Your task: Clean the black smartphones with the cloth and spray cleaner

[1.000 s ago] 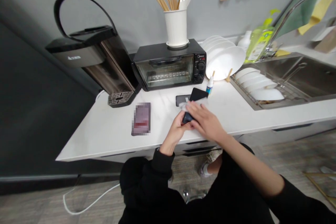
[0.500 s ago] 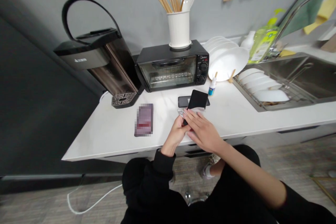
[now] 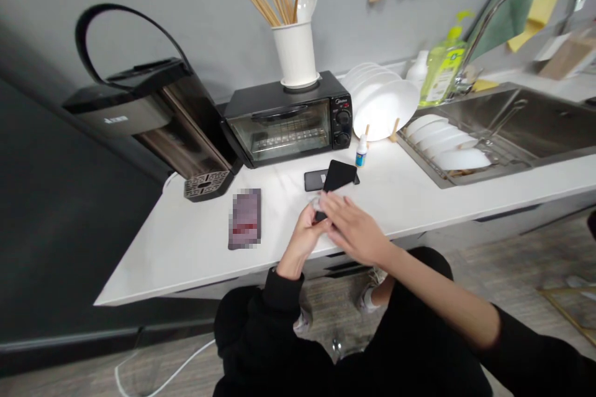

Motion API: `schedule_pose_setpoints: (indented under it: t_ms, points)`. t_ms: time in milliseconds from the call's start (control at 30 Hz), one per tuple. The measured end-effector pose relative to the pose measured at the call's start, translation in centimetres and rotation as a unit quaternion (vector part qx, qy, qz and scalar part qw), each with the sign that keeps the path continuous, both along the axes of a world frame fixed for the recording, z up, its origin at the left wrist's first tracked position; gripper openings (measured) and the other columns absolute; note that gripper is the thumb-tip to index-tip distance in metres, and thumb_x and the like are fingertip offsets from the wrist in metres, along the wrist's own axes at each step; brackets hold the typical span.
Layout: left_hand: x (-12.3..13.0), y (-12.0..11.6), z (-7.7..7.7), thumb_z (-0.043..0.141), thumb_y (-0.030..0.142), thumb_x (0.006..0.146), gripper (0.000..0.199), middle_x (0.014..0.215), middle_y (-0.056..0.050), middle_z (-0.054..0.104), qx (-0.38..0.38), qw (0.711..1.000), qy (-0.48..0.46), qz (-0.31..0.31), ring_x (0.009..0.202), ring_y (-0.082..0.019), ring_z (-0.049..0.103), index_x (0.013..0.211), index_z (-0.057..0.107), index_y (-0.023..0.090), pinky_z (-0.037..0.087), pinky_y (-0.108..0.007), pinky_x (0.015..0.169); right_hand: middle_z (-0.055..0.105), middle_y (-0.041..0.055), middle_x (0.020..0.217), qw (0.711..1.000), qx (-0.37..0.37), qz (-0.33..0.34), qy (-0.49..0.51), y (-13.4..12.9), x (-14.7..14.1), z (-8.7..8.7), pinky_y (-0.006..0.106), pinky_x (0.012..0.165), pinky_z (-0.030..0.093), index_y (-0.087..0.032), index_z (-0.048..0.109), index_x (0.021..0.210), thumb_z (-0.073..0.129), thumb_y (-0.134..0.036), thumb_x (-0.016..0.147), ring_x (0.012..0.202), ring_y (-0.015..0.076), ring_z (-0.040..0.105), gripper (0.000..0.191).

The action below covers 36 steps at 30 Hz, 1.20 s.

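Observation:
My left hand (image 3: 303,237) holds a black smartphone (image 3: 339,175) by its lower end, just above the counter's front edge. Across the phone's screen lies my right hand (image 3: 356,229), fingers together, pressing a thin whitish wipe (image 3: 316,203) against it; most of the wipe is hidden under the fingers. Behind the held phone, a second dark phone (image 3: 313,180) rests flat on the counter. A small white spray bottle with a blue label (image 3: 361,154) stands upright just beyond. To the left lies a flat, purplish, phone-shaped thing (image 3: 245,218), blurred by pixelation.
A toaster oven (image 3: 288,127) carries a white utensil holder (image 3: 296,53) with chopsticks and a spoon. A water dispenser (image 3: 153,118) stands left on the white counter (image 3: 162,260). Right are racked plates (image 3: 384,108), a soap bottle (image 3: 442,68) and a sink (image 3: 549,124) with bowls.
The view has swung a little to the right, so everything sits further left. My right fingers have shifted slightly over the screen, and less of the wipe shows beside them.

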<state>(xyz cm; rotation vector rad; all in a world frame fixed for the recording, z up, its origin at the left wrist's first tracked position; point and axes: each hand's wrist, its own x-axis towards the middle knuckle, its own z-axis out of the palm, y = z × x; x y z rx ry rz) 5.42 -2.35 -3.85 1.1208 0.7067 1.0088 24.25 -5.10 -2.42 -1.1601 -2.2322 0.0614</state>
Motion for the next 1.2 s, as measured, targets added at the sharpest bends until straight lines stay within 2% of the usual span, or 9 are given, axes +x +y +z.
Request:
schedule_pose_setpoints:
  t_ms: [167, 300, 400, 467, 567, 667, 833, 1000, 1200]
  points:
    - [0.0, 0.0, -0.3, 0.090, 0.032, 0.067, 0.088, 0.152, -0.011, 0.057, -0.002, 0.999, 0.006, -0.044, 0.124, -0.032, 0.062, 0.148, 0.057, 0.025, 0.061, -0.031, 0.080, 0.031, 0.0129, 0.170, 0.997, 0.019, -0.067, 0.018, 0.2, 0.1, 0.8, 0.060, 0.126, 0.030, -0.020, 0.019, 0.168, 0.035, -0.037, 0.110, 0.159, 0.0289, 0.028, 0.063]
    - [-0.1, -0.1, -0.1, 0.088, 0.033, 0.069, 0.086, 0.148, -0.011, 0.061, -0.001, 1.000, 0.000, -0.009, 0.120, -0.030, 0.064, 0.148, 0.057, 0.025, 0.061, -0.030, 0.080, 0.033, 0.0080, 0.170, 0.997, -0.005, 0.079, -0.025, 0.7, 0.6, 1.1, 0.054, 0.129, 0.027, -0.022, 0.024, 0.167, 0.042, -0.040, 0.108, 0.159, 0.0247, 0.029, 0.064]
    - [0.0, -0.2, 0.6, 0.089, 0.032, 0.070, 0.089, 0.154, -0.010, 0.056, 0.005, 0.998, 0.012, -0.062, 0.125, -0.032, 0.062, 0.151, 0.054, 0.026, 0.062, -0.028, 0.076, 0.041, 0.0075, 0.166, 0.989, -0.016, -0.057, 0.132, 3.1, 1.9, 1.1, 0.055, 0.129, 0.026, -0.024, 0.043, 0.160, 0.043, -0.042, 0.107, 0.156, 0.0264, 0.035, 0.056]
    - [0.0, -0.3, 1.1, 0.088, 0.031, 0.071, 0.090, 0.156, -0.011, 0.054, 0.002, 0.998, 0.006, -0.065, 0.126, -0.032, 0.062, 0.153, 0.052, 0.026, 0.062, -0.026, 0.076, 0.053, 0.0090, 0.159, 0.943, -0.052, -0.105, 0.311, 5.1, 2.7, 1.0, 0.054, 0.126, 0.033, -0.022, 0.054, 0.153, 0.049, -0.050, 0.104, 0.150, 0.0285, 0.046, 0.056]
    - [-0.1, -0.4, 1.5, 0.087, 0.031, 0.073, 0.091, 0.152, -0.013, 0.058, -0.025, 0.998, -0.019, -0.058, 0.117, -0.030, 0.069, 0.155, 0.048, 0.026, 0.061, -0.027, 0.075, 0.069, 0.0065, 0.142, 0.808, -0.134, -0.088, 0.567, 7.1, 3.1, 0.9, 0.048, 0.115, 0.050, -0.023, 0.067, 0.138, 0.058, -0.058, 0.097, 0.136, 0.0281, 0.061, 0.055]
    - [-0.1, -0.5, 1.5, 0.088, 0.032, 0.072, 0.095, 0.148, -0.014, 0.061, -0.040, 0.996, -0.043, -0.066, 0.111, -0.029, 0.072, 0.157, 0.045, 0.026, 0.061, -0.029, 0.077, 0.072, 0.0030, 0.136, 0.712, -0.195, -0.037, 0.673, 7.5, 3.0, 1.3, 0.041, 0.108, 0.057, -0.025, 0.071, 0.127, 0.063, -0.055, 0.093, 0.133, 0.0251, 0.064, 0.046]
    - [0.0, -0.9, 1.0, 0.087, 0.037, 0.075, 0.095, 0.156, -0.013, 0.054, -0.005, 0.999, -0.024, -0.043, 0.117, -0.029, 0.069, 0.158, 0.043, 0.028, 0.062, -0.030, 0.080, 0.070, 0.0037, 0.140, 0.676, -0.220, 0.006, 0.703, 5.6, 1.3, 1.9, 0.040, 0.106, 0.058, -0.024, 0.071, 0.122, 0.064, -0.053, 0.091, 0.132, 0.0245, 0.064, 0.043]
    - [0.5, -1.7, 1.4, 0.078, 0.040, 0.087, 0.084, 0.163, -0.012, 0.046, 0.085, 0.992, 0.089, -0.001, 0.134, -0.032, 0.058, 0.160, 0.040, 0.026, 0.061, -0.031, 0.090, 0.081, 0.0060, 0.107, 0.684, -0.295, 0.000, 0.667, 2.6, -0.8, 0.4, 0.043, 0.096, 0.060, -0.022, 0.075, 0.107, 0.090, -0.049, 0.071, 0.101, 0.0263, 0.075, 0.047]
    - [0.7, -2.1, 3.2, 0.082, 0.041, 0.082, 0.080, 0.150, -0.012, 0.061, 0.042, 0.993, 0.104, -0.021, 0.113, -0.028, 0.070, 0.154, 0.050, 0.024, 0.063, -0.032, 0.083, 0.082, 0.0049, 0.099, 0.654, -0.252, -0.015, 0.713, 1.1, 0.7, 0.2, 0.045, 0.099, 0.058, -0.024, 0.076, 0.095, 0.090, -0.051, 0.071, 0.100, 0.0268, 0.076, 0.038]
